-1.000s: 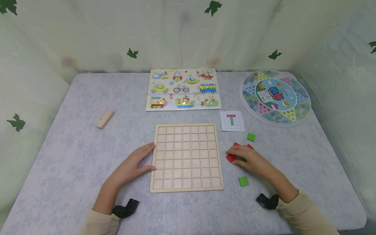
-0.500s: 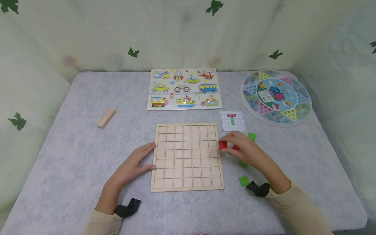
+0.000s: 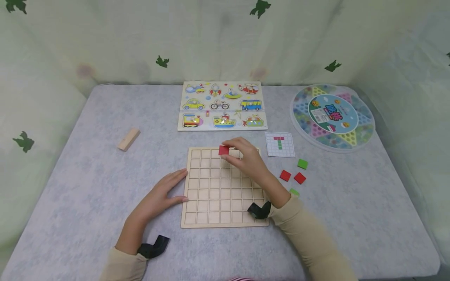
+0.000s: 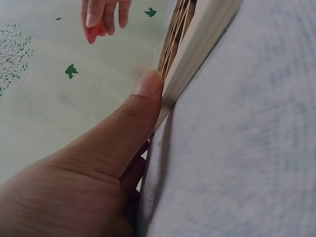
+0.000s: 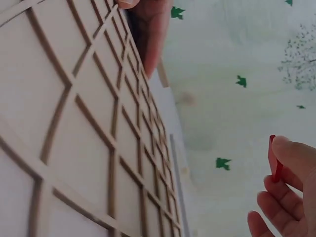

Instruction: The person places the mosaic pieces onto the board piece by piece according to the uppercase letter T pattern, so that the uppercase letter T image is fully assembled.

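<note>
In the right hand (image 3: 247, 158) we see a red tile (image 3: 223, 150) pinched between thumb and fingers, held above the far edge of the wooden grid board (image 3: 214, 205). The left hand (image 3: 159, 198), thumb and fingers spread wide, touches the board's left edge. Rightward we find two loose red tiles (image 3: 300, 178), green tiles (image 3: 302, 164) and a pattern card (image 3: 286, 151).

Soft, even light fills the head view, with muted shadow on the wooden grid board (image 3: 207, 195) beneath the right hand (image 3: 247, 158). Small glints dot the picture puzzle (image 3: 225, 111) beyond the board. Both wrist views are dimmer: the left blurs the tablecloth (image 4: 247, 123) beside the board, the right bows the board's nearest lines.
</note>
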Motion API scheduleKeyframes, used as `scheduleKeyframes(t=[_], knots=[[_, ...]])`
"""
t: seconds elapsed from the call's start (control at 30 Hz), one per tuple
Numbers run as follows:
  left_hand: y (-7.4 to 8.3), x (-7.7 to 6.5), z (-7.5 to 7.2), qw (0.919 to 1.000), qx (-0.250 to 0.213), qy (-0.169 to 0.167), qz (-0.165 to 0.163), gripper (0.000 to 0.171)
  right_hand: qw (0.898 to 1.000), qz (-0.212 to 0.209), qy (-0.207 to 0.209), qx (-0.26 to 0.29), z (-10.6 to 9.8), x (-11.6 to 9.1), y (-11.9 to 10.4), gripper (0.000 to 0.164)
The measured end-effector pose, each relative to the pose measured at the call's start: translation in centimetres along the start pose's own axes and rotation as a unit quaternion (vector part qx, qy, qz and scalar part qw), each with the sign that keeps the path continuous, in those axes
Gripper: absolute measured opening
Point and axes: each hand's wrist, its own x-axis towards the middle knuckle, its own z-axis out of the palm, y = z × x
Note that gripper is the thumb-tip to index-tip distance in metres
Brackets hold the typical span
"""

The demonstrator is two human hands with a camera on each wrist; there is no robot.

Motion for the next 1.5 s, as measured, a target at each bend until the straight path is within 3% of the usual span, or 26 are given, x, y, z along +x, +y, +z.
scheduleKeyframes(t=[0.3, 0.77, 1.17, 1.3, 1.5], knots=[[0.0, 0.2, 0.0, 1.0000, 0.001, -0.001, -0.002, 0.078, 0.992, 0.105, -0.064, -0.002, 2.8, 0.0, 2.3, 0.025], [0.1, 0.1, -0.1, 1.0000, -0.003, -0.002, -0.008, 0.079, 0.985, 0.080, -0.127, -0.085, 3.2, 0.0, 3.0, 0.026], [0.0, 0.0, 0.0, 0.9999, -0.005, 0.000, -0.011, 0.079, 0.983, 0.087, -0.134, -0.089, 3.5, 0.0, 3.0, 0.024], [0.0, 0.0, 0.0, 0.9999, -0.006, 0.000, -0.012, 0.079, 0.980, 0.108, -0.149, -0.075, 3.2, 0.1, 2.8, 0.030], [0.0, 0.1, 0.0, 0.9999, -0.005, -0.001, -0.013, 0.078, 0.977, 0.149, -0.152, 0.018, 1.4, 0.2, 1.4, 0.050]])
